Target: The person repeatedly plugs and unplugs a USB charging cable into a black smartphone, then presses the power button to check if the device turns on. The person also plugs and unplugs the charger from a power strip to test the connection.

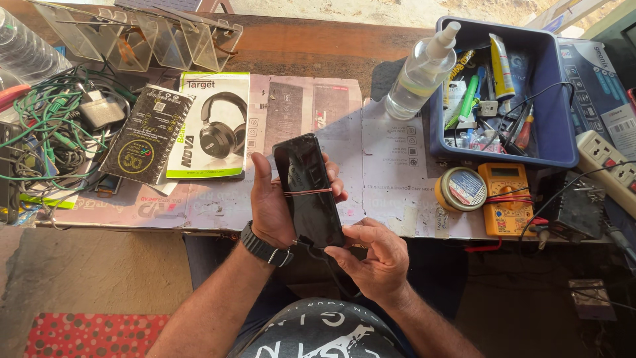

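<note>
gripping one black phone [309,190] between us, our left hand [278,205] wraps around its left edge, thumb up the side and fingertips curling over the right edge, closed firmly on it. our right hand [374,255] sits just below, fingers pinched shut on the one black cable plug [306,242] at the phone's near end. one thin rubber band [309,193] runs across the phone's dark screen. one black watch [265,248] circles our left wrist. the phone hovers above the near edge of the table [391,192].

farther out, right of the phone, we count one round tin [462,189] and one yellow multimeter [507,199] just beside it. to the left lie two printed boxes: one black [147,132], one white with headphones pictured [211,126]. a tangle of green wires [46,126] fills the far left. at the far right, one clear spray bottle [424,71] leans against one blue bin [563,126] of tools, with one white power strip [606,166] beyond.
</note>
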